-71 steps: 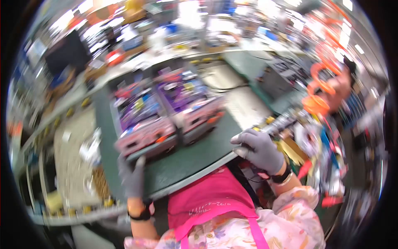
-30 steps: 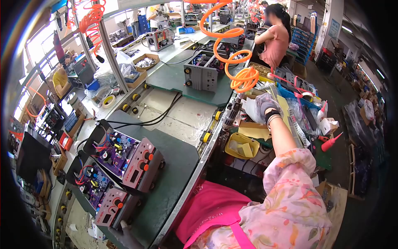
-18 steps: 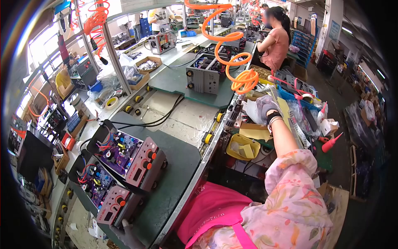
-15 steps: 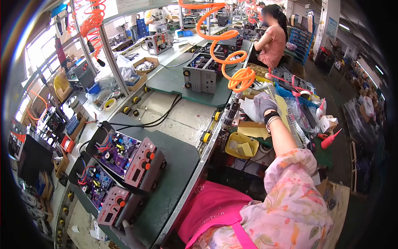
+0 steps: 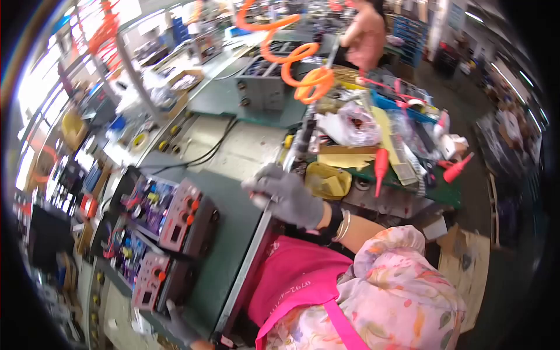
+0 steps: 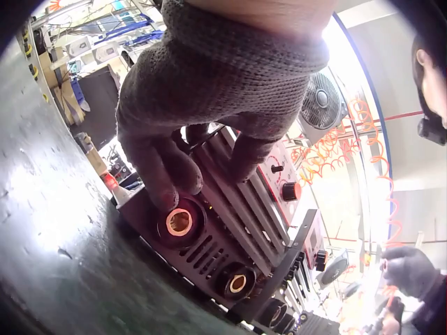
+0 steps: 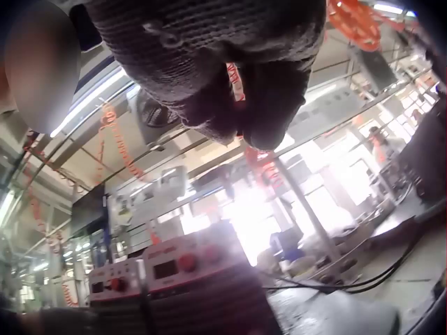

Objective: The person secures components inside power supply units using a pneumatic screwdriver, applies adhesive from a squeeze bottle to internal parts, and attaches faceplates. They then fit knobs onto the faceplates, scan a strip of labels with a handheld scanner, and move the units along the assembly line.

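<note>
Two open-topped welding machines stand side by side on the green board: the nearer one [image 5: 153, 280] has one orange knob on its pink panel, the farther one [image 5: 181, 216] has two. My gloved left hand [image 5: 178, 324] grips the nearer machine's casing; in the left wrist view its curled fingers [image 6: 164, 178] lie beside a brass-lined socket [image 6: 179, 222]. My gloved right hand [image 5: 286, 195] hangs over the board's front edge. Its bent fingers [image 7: 269, 105] pinch a small reddish piece [image 7: 236, 82], mostly hidden; I cannot tell its kind.
Right of the bench are a plastic bag of parts [image 5: 359, 125], a yellow tray [image 5: 328, 181] and red pointed bottles [image 5: 380, 169]. An orange coiled hose [image 5: 315, 84] hangs above. Black cables [image 5: 210, 151] cross the pale surface. Farther back, a grey machine [image 5: 259, 87] stands near a seated person [image 5: 364, 35].
My right hand has left the plastic bag and come back left and nearer, over the board's edge. The left hand stays at the nearer machine, and the head view has shifted.
</note>
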